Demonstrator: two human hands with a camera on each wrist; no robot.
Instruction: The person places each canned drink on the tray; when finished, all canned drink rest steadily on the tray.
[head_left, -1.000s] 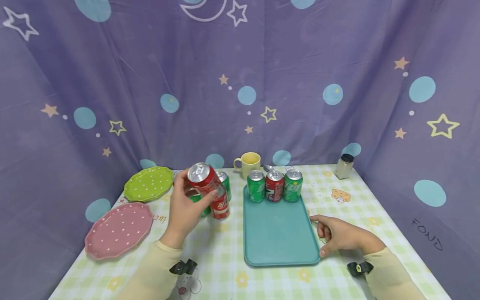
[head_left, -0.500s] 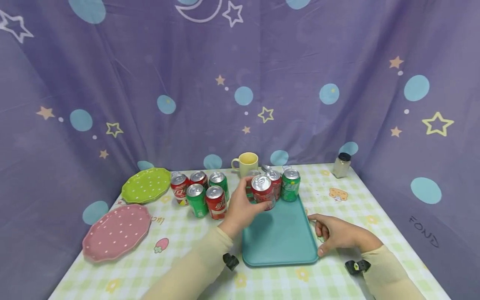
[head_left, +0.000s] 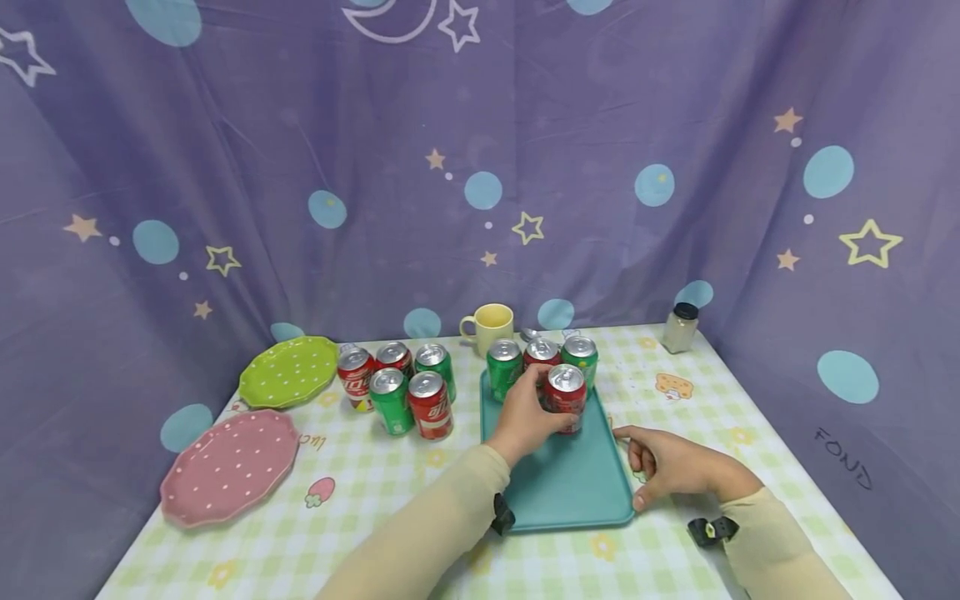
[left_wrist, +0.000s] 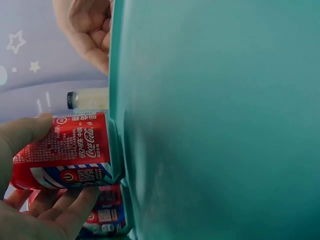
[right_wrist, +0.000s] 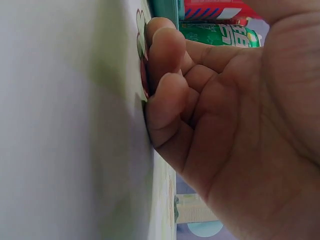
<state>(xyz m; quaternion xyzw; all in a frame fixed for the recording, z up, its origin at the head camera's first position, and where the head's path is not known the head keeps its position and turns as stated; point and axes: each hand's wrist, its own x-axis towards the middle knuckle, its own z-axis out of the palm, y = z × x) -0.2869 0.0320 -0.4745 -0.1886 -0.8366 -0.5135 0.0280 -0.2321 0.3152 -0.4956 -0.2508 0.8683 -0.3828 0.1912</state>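
Note:
My left hand [head_left: 522, 418] grips a red Coca-Cola can [head_left: 566, 392] over the teal tray [head_left: 566, 496], thumb on the near side and fingers behind. In the left wrist view the can's base [left_wrist: 114, 145] is right at the tray surface. Along the tray's far end stand a green can [head_left: 505, 367], a red can [head_left: 542, 350] and another green can [head_left: 581, 353]; the gripped can is in front of them. My right hand [head_left: 678, 468] rests on the table by the tray's right side, index fingertip and thumb at its edge, the other fingers loosely bent.
Left of the tray stand several more cans, among them a red can [head_left: 431, 408] and a green can [head_left: 391, 403]. A green plate [head_left: 290, 372] and a pink plate [head_left: 231, 468] lie farther left. Behind are a yellow mug [head_left: 492, 327] and a jar [head_left: 681, 328].
My left hand has carried the red can from the left group rightward over the tray and lowered it in front of the far row. My right hand has stayed by the tray edge.

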